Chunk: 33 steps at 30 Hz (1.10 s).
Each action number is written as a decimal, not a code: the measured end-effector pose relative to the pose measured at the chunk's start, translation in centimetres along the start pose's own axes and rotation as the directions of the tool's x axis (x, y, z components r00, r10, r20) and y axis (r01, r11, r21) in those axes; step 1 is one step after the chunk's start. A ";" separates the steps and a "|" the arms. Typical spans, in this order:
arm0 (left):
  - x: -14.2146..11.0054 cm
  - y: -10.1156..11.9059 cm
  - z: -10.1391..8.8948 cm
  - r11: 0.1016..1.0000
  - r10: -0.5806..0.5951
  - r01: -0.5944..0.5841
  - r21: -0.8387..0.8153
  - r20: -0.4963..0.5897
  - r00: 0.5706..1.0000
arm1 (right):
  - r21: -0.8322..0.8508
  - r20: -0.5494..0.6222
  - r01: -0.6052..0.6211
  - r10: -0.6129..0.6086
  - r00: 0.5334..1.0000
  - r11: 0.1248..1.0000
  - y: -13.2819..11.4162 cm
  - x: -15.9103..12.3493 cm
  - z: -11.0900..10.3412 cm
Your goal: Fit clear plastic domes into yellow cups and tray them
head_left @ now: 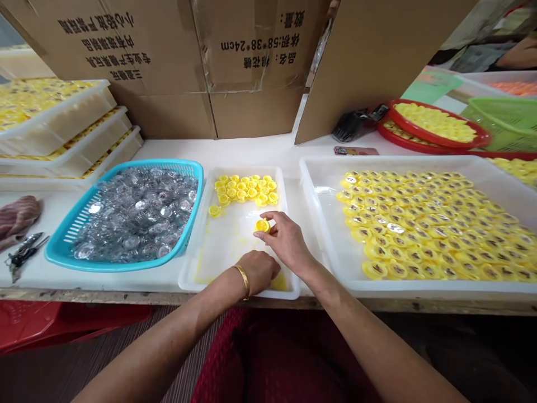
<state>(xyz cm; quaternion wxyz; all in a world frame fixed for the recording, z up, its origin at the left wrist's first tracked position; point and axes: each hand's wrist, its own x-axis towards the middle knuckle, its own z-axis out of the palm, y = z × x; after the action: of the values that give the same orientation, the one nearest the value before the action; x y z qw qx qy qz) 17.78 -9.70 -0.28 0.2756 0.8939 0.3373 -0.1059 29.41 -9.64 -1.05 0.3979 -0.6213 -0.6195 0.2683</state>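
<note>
Between the thumb and fingers of my right hand (285, 238) is a small round yellow plastic piece (262, 225), held over the middle white tray (235, 240). My left hand (259, 271) is closed above the near part of that tray, its fingers curled down; what they hold, if anything, is hidden. Several similar yellow pieces (241, 189) sit in rows at the tray's far end, one slightly apart on the left. A blue basket (121, 267) full of clear-wrapped discs (142, 210) stands left of the tray.
At right, a large white tray (323, 224) holds rows of yellow pieces with dark centres (423, 224). Stacked white trays (71, 123) stand far left, near scissors (25, 252). Cardboard (251, 112) walls the back. Red trays (436, 126) and a green basket (503, 123) are back right.
</note>
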 end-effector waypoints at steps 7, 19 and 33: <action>-2.8 -2.9 -0.4 0.988 -0.128 0.112 -0.111 -0.144 0.981 | -0.041 0.034 0.005 -0.004 0.999 0.999 -0.1 0.0 -0.1; -4.4 -3.4 -5.8 0.982 -0.171 0.096 -0.161 -0.564 0.808 | 0.132 0.235 -0.128 0.094 0.967 0.983 -1.9 -1.0 1.9; -3.7 -3.7 -5.1 0.932 -0.234 -0.005 -0.361 -0.614 0.754 | 0.166 0.240 -0.156 0.114 0.964 0.974 -1.7 -0.8 2.0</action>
<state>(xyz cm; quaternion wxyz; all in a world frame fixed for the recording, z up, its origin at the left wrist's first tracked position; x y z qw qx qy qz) 12.55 -6.58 3.75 0.2853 0.7906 0.4794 0.2524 26.75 -10.25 -0.82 0.3603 -0.5877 -0.5898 0.4206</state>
